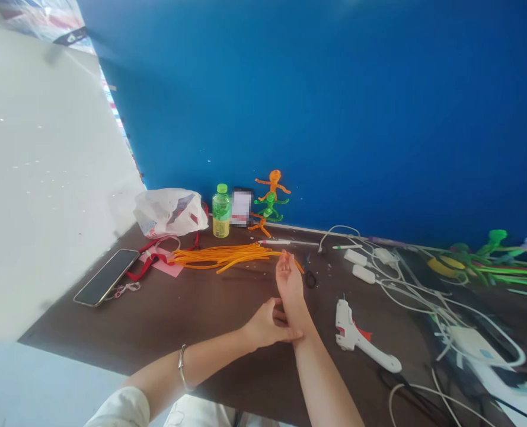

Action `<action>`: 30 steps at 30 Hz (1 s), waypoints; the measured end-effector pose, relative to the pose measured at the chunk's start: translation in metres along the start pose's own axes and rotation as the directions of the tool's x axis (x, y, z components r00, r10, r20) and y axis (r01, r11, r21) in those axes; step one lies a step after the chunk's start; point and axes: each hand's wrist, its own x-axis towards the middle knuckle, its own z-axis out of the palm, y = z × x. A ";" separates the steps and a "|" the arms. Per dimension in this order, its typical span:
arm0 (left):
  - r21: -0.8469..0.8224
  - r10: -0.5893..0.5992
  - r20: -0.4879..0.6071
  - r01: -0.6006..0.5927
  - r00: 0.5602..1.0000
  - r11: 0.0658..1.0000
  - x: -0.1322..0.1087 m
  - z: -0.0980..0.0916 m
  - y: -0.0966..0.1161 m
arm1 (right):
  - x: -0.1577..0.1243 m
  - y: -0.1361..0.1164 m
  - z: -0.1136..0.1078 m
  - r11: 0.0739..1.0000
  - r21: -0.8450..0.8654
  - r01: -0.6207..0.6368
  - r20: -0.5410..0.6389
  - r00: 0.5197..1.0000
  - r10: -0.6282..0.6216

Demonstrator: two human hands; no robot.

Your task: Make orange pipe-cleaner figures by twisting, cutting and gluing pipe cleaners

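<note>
My left hand (270, 323) is closed around my right wrist, its thumb on the near side and its fingers partly hidden behind the wrist. A silver bangle sits on the left forearm. Turned palm up, my right hand (288, 279) has its fingers loosely bent and shows nothing in the palm. Its fingertips are next to the right end of a bundle of orange pipe cleaners (227, 255) lying on the dark table (192, 314). Whether they touch the stems I cannot tell.
A white glue gun (347, 329) lies right of my hands, with white cables and plugs (363, 274) beyond. A green-capped bottle (221, 210), a plastic bag (172, 210) and pipe-cleaner figures (270, 204) stand by the blue wall. A phone (107, 277) lies left, beside red ribbon.
</note>
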 end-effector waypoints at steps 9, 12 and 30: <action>-0.023 -0.116 0.117 0.120 0.986 0.993 -0.013 -0.015 0.013 | -0.002 0.001 0.002 0.998 0.047 -0.046 -0.002 0.999 0.046; 0.148 -0.161 0.205 0.132 0.965 0.980 -0.024 -0.021 0.016 | -0.003 0.001 0.002 0.997 0.059 -0.051 -0.010 0.999 0.052; 0.302 -0.259 0.356 0.152 0.898 0.941 -0.029 -0.001 -0.005 | -0.006 0.000 0.003 0.985 0.143 -0.099 0.011 0.995 0.098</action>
